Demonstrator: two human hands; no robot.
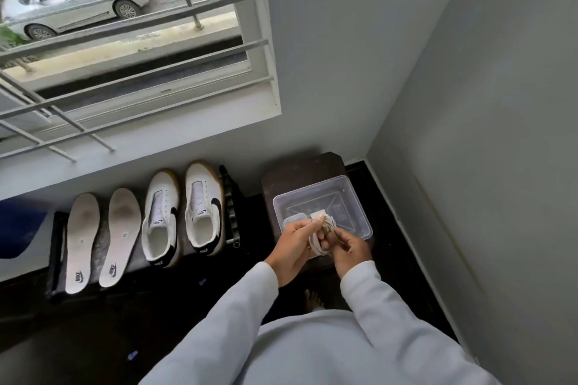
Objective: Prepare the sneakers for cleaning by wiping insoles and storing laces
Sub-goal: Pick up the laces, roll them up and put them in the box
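Observation:
Two white sneakers with black swooshes stand side by side without laces on a dark mat by the wall. Left of them lie two white insoles, top side up. My left hand and my right hand both hold a bundle of white laces, fingers curled round it, just above the near edge of a clear plastic container. The container sits on a dark wooden stool and holds something small and pale, partly hidden by my hands.
A black ridged strip lies between the right sneaker and the stool. A barred window is above the sneakers. A grey wall closes the right side. My bare foot stands on the dark floor near small blue scraps.

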